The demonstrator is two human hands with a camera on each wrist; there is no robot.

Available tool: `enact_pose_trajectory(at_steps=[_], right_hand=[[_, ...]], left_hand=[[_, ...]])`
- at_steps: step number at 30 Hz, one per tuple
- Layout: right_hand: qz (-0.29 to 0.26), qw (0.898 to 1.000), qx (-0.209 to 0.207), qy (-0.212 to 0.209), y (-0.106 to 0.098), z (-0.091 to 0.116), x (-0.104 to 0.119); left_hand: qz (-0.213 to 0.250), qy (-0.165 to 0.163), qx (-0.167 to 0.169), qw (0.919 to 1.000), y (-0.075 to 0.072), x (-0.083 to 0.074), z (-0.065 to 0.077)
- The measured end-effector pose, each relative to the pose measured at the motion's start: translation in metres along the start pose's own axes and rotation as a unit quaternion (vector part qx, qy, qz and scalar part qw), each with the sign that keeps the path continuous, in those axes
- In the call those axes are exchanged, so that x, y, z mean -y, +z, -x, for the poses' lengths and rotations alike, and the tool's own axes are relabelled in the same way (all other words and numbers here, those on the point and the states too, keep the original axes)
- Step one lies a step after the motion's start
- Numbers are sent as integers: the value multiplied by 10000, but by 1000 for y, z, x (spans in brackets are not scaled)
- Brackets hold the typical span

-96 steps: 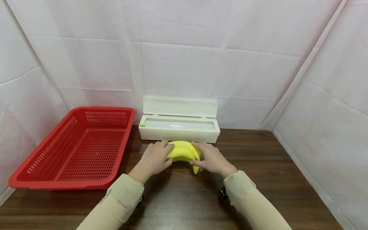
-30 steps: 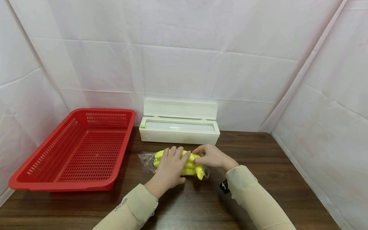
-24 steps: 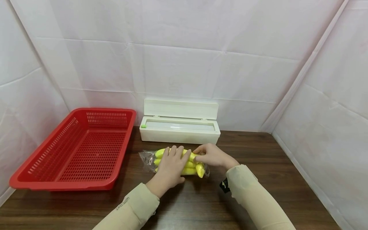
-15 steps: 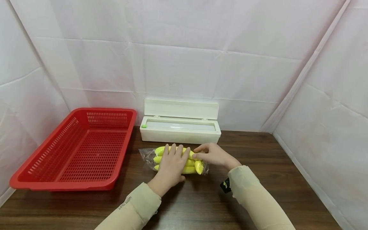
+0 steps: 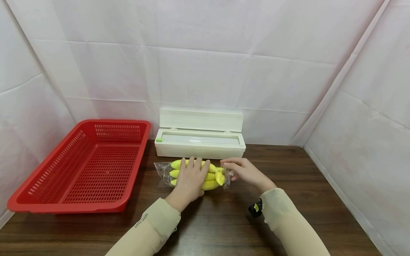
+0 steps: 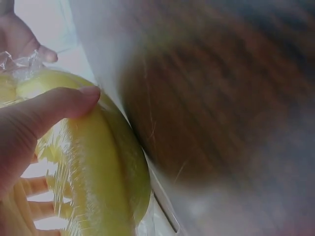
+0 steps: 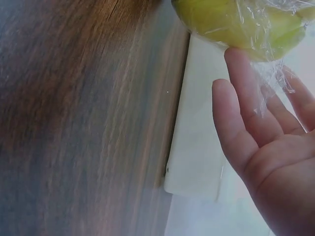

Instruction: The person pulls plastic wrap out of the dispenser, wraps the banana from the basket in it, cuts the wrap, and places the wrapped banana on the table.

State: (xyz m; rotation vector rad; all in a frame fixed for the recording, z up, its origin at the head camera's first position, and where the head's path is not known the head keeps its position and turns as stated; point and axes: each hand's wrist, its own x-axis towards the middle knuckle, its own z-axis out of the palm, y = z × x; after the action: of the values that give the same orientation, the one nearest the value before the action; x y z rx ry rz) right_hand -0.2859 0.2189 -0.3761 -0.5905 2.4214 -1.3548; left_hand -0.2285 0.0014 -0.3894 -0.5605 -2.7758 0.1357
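In the head view a bunch of yellow bananas (image 5: 209, 176) lies on the table, wrapped in clear cling film. Loose film (image 5: 162, 173) sticks out at its left end, and more crumpled film (image 5: 227, 176) gathers at the stem end. My left hand (image 5: 190, 179) rests over the bunch with fingers spread; the left wrist view shows its thumb (image 6: 64, 105) lying on the wrapped fruit. At the right end is my right hand (image 5: 246, 173), its fingers loosely bent beside the film. In the right wrist view these fingers (image 7: 246, 93) touch the hanging film without a visible pinch.
A white cling film box (image 5: 200, 151) with its lid raised stands just behind the bananas. To the left sits a red perforated basket (image 5: 105, 206). White cloth walls (image 5: 198, 71) enclose the back and sides of the brown wooden table (image 5: 288, 167).
The bananas have been turned over, and my left hand has moved onto them. Over the last half second the bunch shifted slightly back, and my right hand drew right, off the bananas to the film end.
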Motion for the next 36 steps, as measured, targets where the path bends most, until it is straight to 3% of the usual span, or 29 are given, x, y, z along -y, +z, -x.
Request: enact_pose_trajectory(at_steps=[8,15,23,29,36], right_hand=[[-288,9992,267,-63,-3,6,-1],[-345,9974,540,-328,-1,7,-3],[383,9983,81,-436,5,2,-3],[63,9989,107,-453,4,0,-5],[-167,9986,57,-505,4,-1,-4]], left_hand=[[318,-92,221,9992,-1,10,-7],[924,-180,543,9941,-3,18,-13],[1354,-241,843,9869,-5,24,-18],[1581,-227,1033,9817,-6,27,-20],[1811,-162,1035,9779,-7,29,-20]])
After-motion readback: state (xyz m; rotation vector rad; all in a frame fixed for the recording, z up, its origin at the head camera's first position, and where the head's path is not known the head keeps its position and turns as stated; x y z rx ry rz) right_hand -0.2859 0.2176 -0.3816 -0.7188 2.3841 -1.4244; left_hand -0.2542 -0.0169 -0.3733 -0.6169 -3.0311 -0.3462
